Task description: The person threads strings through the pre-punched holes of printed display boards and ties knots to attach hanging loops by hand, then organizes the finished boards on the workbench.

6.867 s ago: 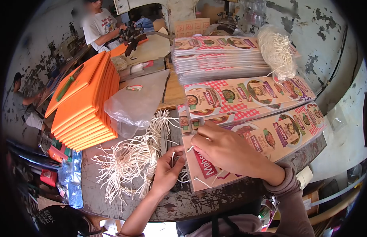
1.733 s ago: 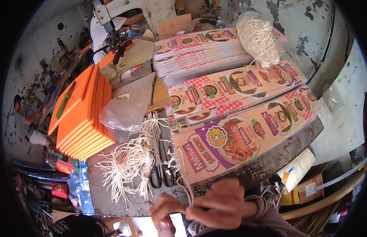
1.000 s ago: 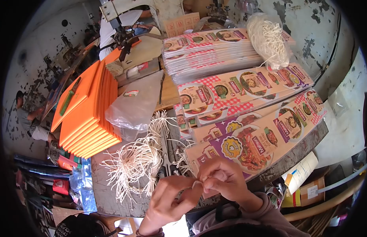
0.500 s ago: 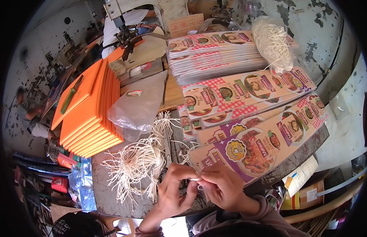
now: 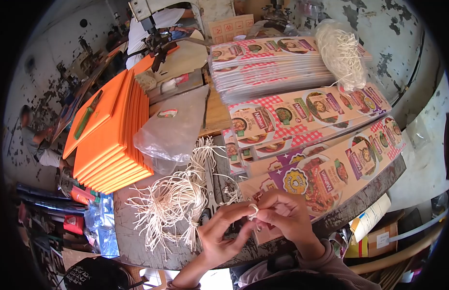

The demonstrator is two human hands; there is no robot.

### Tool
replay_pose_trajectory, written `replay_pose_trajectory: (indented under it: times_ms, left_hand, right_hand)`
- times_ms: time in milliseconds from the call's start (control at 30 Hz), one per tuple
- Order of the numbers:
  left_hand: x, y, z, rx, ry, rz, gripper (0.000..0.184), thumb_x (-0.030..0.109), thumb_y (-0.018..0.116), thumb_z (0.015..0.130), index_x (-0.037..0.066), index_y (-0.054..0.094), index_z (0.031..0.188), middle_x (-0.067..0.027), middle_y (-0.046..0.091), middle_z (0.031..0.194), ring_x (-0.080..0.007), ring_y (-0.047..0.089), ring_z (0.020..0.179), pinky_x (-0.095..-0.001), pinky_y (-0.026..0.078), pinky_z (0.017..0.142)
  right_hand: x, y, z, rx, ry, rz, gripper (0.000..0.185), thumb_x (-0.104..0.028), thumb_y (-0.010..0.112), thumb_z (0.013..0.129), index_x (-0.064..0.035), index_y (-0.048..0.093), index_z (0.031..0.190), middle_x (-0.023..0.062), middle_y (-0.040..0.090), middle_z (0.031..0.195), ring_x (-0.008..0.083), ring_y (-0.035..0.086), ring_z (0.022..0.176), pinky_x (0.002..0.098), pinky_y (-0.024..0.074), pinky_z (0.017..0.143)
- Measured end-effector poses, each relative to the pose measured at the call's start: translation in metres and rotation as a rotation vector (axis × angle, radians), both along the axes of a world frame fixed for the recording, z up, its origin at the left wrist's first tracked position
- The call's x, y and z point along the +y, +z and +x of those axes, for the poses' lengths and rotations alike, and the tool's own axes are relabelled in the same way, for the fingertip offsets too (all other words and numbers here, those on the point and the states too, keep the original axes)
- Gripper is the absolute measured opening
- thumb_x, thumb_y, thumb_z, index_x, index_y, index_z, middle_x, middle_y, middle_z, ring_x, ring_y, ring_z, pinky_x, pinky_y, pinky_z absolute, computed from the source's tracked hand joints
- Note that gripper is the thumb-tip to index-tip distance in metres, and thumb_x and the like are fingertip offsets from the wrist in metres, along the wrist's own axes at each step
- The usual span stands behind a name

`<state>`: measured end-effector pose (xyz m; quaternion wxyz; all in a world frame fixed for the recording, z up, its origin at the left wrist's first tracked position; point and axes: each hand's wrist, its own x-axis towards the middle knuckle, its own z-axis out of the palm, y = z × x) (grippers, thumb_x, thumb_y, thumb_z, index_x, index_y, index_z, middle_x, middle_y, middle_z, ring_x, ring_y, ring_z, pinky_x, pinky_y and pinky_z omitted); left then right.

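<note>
A short white cord [image 5: 253,211] forms a small loop between my two hands at the near end of a long printed food sleeve [image 5: 326,179]. My right hand [image 5: 288,218] pinches the cord with thumb and forefinger, its other fingers curled over the sleeve's corner. My left hand [image 5: 220,238] meets it from the left, the forefinger against the loop and the thumb lower down. Whether the cord passes through the sleeve's end is hard to see. Left of my hands lies a tangled bundle of white cords [image 5: 173,203], beside scissors [image 5: 211,193].
Orange padded panels [image 5: 108,140] are piled at the left, a green-handled knife [image 5: 84,123] on top. A clear plastic bag [image 5: 171,130] lies beside them. More printed sleeves [image 5: 272,72] are stacked behind, with a bag of cord [image 5: 343,55]. People [image 5: 38,140] are in the background.
Both hands have shifted slightly right and up. The cord now shows as an open loop, and my left thumb and forefinger are farther apart. The whole view has shifted a little.
</note>
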<state>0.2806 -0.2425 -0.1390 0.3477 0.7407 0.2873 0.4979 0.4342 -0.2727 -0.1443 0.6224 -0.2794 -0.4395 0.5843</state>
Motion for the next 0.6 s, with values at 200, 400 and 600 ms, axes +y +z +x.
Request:
replay_pose_trajectory:
  times_ms: [200, 400, 600]
  left_hand:
    - [0.005, -0.008, -0.007, -0.094, 0.024, -0.118, 0.013, -0.001, 0.066, 0.075, -0.002, 0.060, 0.086, -0.0163, 0.065, 0.087, -0.0205, 0.065, 0.079, -0.0280, 0.052, 0.069]
    - [0.005, 0.010, -0.012, -0.208, 0.071, -0.216, 0.008, -0.001, 0.057, 0.082, -0.002, 0.051, 0.086, -0.0170, 0.063, 0.085, -0.0197, 0.062, 0.079, -0.0293, 0.050, 0.073]
    - [0.001, 0.023, -0.007, 0.136, -0.116, 0.019, 0.028, 0.003, 0.071, 0.069, 0.005, 0.052, 0.090, -0.0117, 0.062, 0.089, -0.0223, 0.061, 0.081, -0.0288, 0.050, 0.068]
  right_hand:
    - [0.000, 0.010, -0.002, -0.333, -0.071, -0.018, 0.007, 0.001, 0.058, 0.083, 0.0042, 0.059, 0.088, 0.0081, 0.058, 0.078, 0.0088, 0.056, 0.066, 0.0206, 0.0455, 0.060]
    - [-0.001, 0.022, 0.006, -0.622, -0.209, 0.199, 0.012, 0.001, 0.057, 0.080, 0.0009, 0.059, 0.092, 0.0074, 0.056, 0.071, 0.0137, 0.060, 0.068, 0.0249, 0.0461, 0.058]
    - [-0.008, 0.028, 0.015, -0.693, -0.125, 0.164, 0.024, 0.000, 0.057, 0.080, -0.0024, 0.054, 0.104, 0.0097, 0.056, 0.078, 0.0214, 0.060, 0.067, 0.0284, 0.0453, 0.058]
